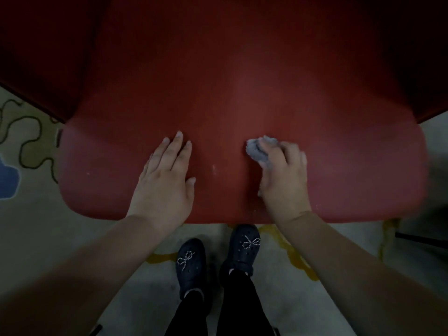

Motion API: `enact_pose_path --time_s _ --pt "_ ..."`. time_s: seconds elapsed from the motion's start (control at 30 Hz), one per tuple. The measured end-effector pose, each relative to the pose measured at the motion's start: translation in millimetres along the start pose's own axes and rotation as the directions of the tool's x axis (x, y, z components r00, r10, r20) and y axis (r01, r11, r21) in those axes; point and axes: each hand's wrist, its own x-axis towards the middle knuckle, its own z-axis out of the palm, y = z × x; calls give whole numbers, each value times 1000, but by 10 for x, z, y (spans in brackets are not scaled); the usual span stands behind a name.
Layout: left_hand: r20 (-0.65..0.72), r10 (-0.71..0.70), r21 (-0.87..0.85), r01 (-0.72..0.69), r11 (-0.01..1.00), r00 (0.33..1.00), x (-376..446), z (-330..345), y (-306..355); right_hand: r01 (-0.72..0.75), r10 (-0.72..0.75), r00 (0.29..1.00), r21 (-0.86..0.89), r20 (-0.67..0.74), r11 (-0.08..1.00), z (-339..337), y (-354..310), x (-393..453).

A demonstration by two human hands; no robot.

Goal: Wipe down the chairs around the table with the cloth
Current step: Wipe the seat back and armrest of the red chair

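Looking straight down, we press our left hand (164, 180) flat, fingers spread, on the red chair seat (218, 105). Our right hand (283, 170) curls round the bunched grey cloth (257, 151), holding it against the seat just beside the left. Below the seat's near edge, our dark clogs (191, 265) stand on the pale floor (48, 226).

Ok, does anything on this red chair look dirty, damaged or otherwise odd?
One thing: a small pale smear on the chair seat, between the flat left hand and the right hand gripping the cloth. Otherwise nothing stands out.
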Motion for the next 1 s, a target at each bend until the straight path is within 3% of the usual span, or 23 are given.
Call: enact_pose_path --time_s 0.1,0.2,0.3,0.4,0.5,0.53,0.63,0.7,0.77,0.83,0.87,0.93,1.0 --pt "-5 -15 12 15 1000 1000 -20 -4 -6 -83 85 996 73 -26 994 104 -225 75" --pt "-14 -40 16 40 999 999 -38 -22 -34 144 -156 985 150 73 978 240 -592 -98" --pt "-17 -49 17 49 999 999 -54 -33 -80 308 -328 929 132 173 942 156 -422 -290" --pt "-17 -50 34 50 998 999 -74 -28 -97 198 -194 976 -24 96 980 14 -50 -192" --pt "-20 -60 42 61 997 998 -78 7 -57 -82 90 990 81 -108 993 36 -49 -1" --pt "-22 -62 43 62 997 998 -79 22 -38 -74 85 990 103 -113 992 86 -169 -26" --pt "-26 -43 65 44 997 999 -85 62 38 164 -166 986 101 10 981 185 -346 -330" --pt "-23 -36 74 38 997 999 -80 80 79 208 -212 974 46 84 977 103 -55 -378" --pt "-5 -25 84 26 996 1000 -77 93 129 134 -133 991 -42 28 990 -82 419 -310" --pt "9 -13 97 12 995 1000 -71 111 181 -14 0 993 -120 -118 993 -303 721 -212" --pt "14 -10 102 9 995 1000 -69 116 210 -76 59 978 -78 -198 994 -362 775 -194" --pt "18 -1 111 -1 994 1000 -55 131 277 -128 120 960 -17 -252 992 -321 588 -183" --pt "12 20 128 -21 992 1000 -22 149 351 -58 55 976 -7 -211 998 -145 217 -227"
